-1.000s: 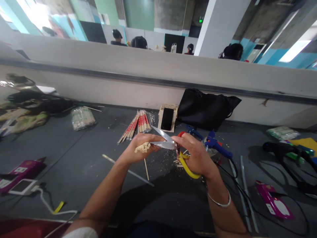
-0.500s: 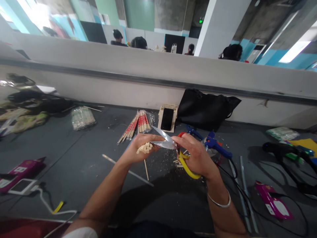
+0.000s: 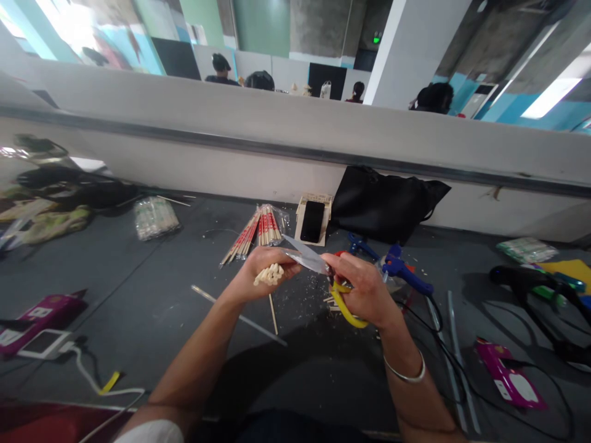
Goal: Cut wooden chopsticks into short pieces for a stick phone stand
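My left hand [image 3: 252,274] is closed around a bundle of thin wooden sticks [image 3: 269,275], whose pale ends show below the fingers. In my right hand [image 3: 362,286] is a pair of scissors [image 3: 342,304] with yellow and red handles. Their blades reach to the fingertips of my left hand and lie nearly together; whether a stick is between them I cannot tell. Short cut stick pieces [image 3: 331,301] lie on the table under my right hand. One loose stick [image 3: 274,317] rests below my left hand. Beyond it are packs of red-wrapped chopsticks [image 3: 268,226].
A black phone [image 3: 313,222] lies on wooden pieces by the wall, beside a black bag [image 3: 388,200]. Blue glue guns [image 3: 406,274] and clear glue sticks [image 3: 455,344] are at the right. A plastic-wrapped pack [image 3: 156,218] and a white cable [image 3: 87,369] are at the left.
The scissor blades have come together from a wider spread, and the handles have drawn closer in my right hand. My left hand keeps the sticks in nearly the same place.
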Demonstrator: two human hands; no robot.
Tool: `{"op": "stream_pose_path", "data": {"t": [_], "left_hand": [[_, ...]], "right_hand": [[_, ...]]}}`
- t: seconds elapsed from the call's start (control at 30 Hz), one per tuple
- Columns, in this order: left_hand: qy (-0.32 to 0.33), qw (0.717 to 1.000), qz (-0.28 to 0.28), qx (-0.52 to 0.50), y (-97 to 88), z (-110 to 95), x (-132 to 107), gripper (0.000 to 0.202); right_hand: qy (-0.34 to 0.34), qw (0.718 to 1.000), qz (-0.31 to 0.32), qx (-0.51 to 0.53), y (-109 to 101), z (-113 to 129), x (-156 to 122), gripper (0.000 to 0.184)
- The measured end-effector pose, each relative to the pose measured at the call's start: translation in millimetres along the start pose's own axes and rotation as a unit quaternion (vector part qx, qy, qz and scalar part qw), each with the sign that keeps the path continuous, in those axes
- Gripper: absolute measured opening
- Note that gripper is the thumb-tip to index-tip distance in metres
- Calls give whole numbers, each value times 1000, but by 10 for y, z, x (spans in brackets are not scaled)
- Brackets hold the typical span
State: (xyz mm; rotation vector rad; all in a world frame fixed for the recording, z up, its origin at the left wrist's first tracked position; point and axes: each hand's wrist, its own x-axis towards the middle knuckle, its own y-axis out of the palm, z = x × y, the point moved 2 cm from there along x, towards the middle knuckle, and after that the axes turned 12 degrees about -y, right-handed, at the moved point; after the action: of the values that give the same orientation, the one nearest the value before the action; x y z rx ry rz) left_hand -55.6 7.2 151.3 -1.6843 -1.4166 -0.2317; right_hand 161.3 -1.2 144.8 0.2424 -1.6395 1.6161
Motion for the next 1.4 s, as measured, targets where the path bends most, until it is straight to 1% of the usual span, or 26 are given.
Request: {"op": "stream_pose_path", "data": {"t": [0.07, 0.13, 0.27, 0.43, 0.53, 0.67, 0.77, 0.87, 1.0, 1.2, 1.4], "left_hand": [[5, 1000, -9, 5, 4, 3, 6, 21], [13, 999, -32, 8, 9, 15, 6, 17], [36, 996, -78, 4, 26, 31, -3, 15], [37, 994, -103, -7, 51, 13, 1, 14], [50, 993, -108, -10, 45, -4, 4, 13], [44, 993, -111, 15, 25, 16, -3, 13], [59, 990, -125, 34, 20, 37, -9, 13], [69, 989, -125, 46, 31, 47, -4, 12], [87, 988, -122, 31, 43, 39, -1, 11], [57, 991, -106, 54, 45, 44, -13, 16], [79, 989, -119, 49, 34, 21, -10, 18]], "right_hand": [[4, 1000, -4, -20, -9, 5, 14, 50], [12, 999, -7, -43, -17, 12, 28, 48], [18, 998, -10, -55, -16, 35, 40, 47], [29, 997, -21, -62, -8, 48, 28, 43], [37, 998, -13, -57, -5, 51, 27, 41], [42, 998, 1, -56, -6, 64, 39, 43], [44, 997, 3, -56, -11, 71, 47, 43], [48, 998, 5, -34, -17, 70, 46, 44], [45, 999, 9, -8, -32, 72, 43, 46], [49, 998, 22, -25, -36, 72, 42, 48], [46, 998, 24, -21, -36, 77, 48, 50]]}}
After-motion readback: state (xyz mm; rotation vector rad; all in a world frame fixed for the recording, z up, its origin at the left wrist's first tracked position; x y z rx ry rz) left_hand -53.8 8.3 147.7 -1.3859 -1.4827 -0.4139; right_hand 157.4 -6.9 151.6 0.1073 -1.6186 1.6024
